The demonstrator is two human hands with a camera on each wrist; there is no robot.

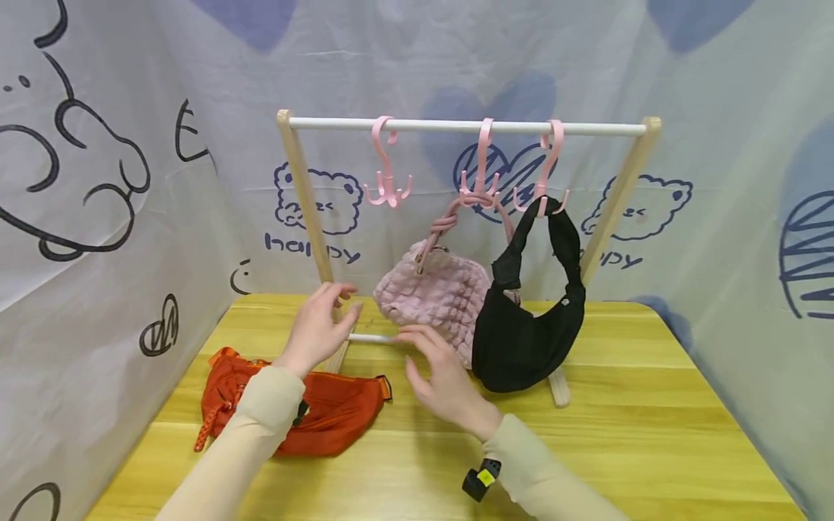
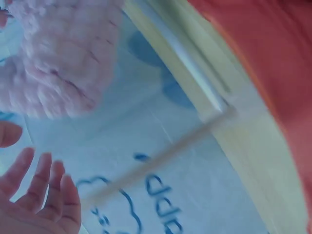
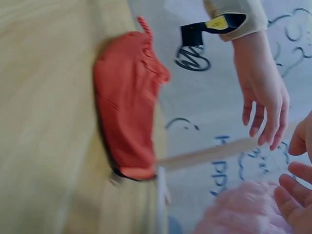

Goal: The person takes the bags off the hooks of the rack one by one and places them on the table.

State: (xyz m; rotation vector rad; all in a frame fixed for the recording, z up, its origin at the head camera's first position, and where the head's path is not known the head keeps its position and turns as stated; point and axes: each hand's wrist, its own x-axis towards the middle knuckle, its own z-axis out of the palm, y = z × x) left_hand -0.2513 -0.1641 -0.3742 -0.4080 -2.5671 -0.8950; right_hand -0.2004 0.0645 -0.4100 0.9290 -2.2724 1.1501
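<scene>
My left hand (image 1: 316, 325) is raised above the orange-red bag (image 1: 339, 409), near the rack's left post, with its fingers loosely bent around nothing. In front of the pink puffy bag (image 1: 436, 293), my right hand (image 1: 446, 380) also holds nothing, fingers relaxed. Whether it touches that bag cannot be told. The pink bag hangs by its knotted handle from the middle pink hook (image 1: 483, 163). From the right pink hook (image 1: 550, 163) hangs a black shoulder bag (image 1: 528, 340). The left pink hook (image 1: 386, 163) carries nothing. In the right wrist view, the orange-red bag (image 3: 126, 97) lies on the table.
A rack with a white top bar (image 1: 430, 126) and wooden posts (image 1: 306, 199) stands on the wood-grain table (image 1: 651, 434). Its lower white rod (image 1: 371, 338) runs behind the hands. A printed cloth (image 1: 404, 58) encloses the back and sides.
</scene>
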